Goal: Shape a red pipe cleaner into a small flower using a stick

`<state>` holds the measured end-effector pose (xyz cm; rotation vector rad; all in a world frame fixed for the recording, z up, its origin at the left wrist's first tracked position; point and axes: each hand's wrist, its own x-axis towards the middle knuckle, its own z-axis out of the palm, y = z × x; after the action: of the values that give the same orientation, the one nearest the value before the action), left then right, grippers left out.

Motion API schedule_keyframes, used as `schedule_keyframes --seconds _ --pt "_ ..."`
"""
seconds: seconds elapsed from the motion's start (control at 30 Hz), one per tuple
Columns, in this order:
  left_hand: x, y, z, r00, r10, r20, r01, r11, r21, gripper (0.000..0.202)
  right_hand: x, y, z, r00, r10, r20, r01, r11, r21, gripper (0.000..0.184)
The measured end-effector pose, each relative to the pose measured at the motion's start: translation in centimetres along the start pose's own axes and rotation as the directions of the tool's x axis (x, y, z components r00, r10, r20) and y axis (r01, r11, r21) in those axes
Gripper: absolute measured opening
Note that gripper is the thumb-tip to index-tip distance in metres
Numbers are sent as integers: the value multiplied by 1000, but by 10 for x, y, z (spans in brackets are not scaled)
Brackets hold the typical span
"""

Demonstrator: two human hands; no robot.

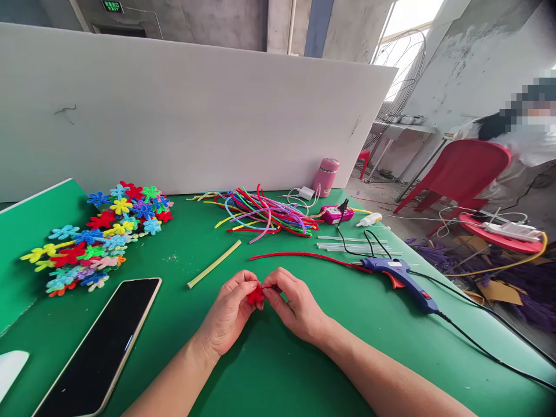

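Note:
Between my hands is a small red pipe-cleaner flower, partly covered by my fingers. My left hand pinches it from the left with thumb and forefinger. On its right edge, the fingertips of my right hand are closed, gripping it too. Just beyond my hands a red pipe cleaner lies along the table, its right end by the nozzle of a blue glue gun. A pale yellow strip rests to the left, past my left hand.
Finished pipe-cleaner flowers are heaped at the left, near a phone. Loose coloured pipe cleaners lie at the back. Clear glue sticks, a pink bottle and cables are on the right. A person sits beyond a red chair.

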<state>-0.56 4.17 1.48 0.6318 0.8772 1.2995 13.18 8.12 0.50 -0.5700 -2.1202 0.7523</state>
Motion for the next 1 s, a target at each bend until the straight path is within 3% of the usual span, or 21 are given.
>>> schedule_keyframes --seconds 0.2,0.43,0.63,1.0 --pt "0 0 -1 999 2 45 -3 1000 15 17 1 1 -1 1000 -15 -12 15 1000 -11 10" --pt "-1 2 1 1000 -9 8 9 1000 28 12 0 2 -1 1000 -19 -25 18 999 -44 10" --pt "-3 5 0 996 5 88 -20 985 171 22 2 1 -3 999 -32 -24 31 999 -27 11" --pt "-3 12 -4 999 22 44 -36 934 355 18 1 3 -5 1000 -11 -17 10 998 -55 11"
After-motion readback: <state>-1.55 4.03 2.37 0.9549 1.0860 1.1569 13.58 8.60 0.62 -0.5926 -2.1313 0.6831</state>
